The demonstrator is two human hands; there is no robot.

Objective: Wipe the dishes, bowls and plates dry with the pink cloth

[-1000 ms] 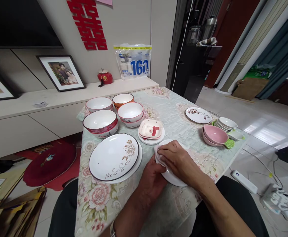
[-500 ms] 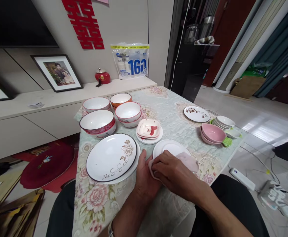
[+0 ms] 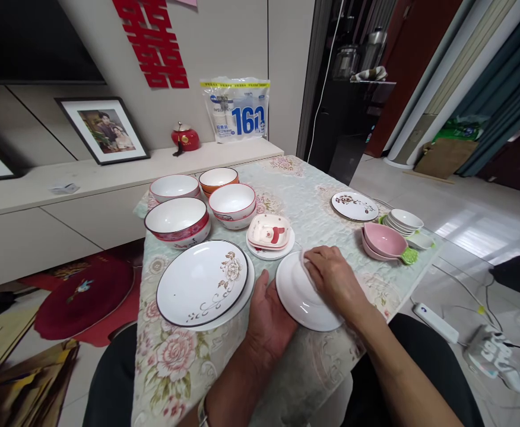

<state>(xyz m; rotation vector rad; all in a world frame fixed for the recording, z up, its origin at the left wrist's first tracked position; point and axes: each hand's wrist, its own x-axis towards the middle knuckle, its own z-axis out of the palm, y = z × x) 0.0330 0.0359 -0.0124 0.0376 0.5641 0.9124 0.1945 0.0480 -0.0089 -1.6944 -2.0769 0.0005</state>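
A white plate (image 3: 307,317) with a raised ring in its middle lies at the near side of the table. My left hand (image 3: 269,320) is at its left rim, palm turned up and thumb stretched out, with the fingertips partly hidden at the plate's edge. My right hand (image 3: 333,281) is over the plate's right side, fingers curled and pressed together at its upper part. A pale edge shows by those fingertips; what they hold is hidden. To the left, a large flower-patterned plate (image 3: 202,284) rests on another white plate. Small square bear-patterned dishes (image 3: 269,230) sit on round plates just beyond.
Stacked bowls (image 3: 177,216) stand at the table's far left. At the right are an oval flower-patterned plate (image 3: 355,206), pink bowls (image 3: 384,239) and small white bowls (image 3: 406,218). A cabinet (image 3: 82,175) runs behind the table; a power strip (image 3: 436,322) lies on the floor.
My right hand has moved up and right, away from my left hand and onto the plate. The pinkish material seen at both hands no longer shows. My left palm has opened.
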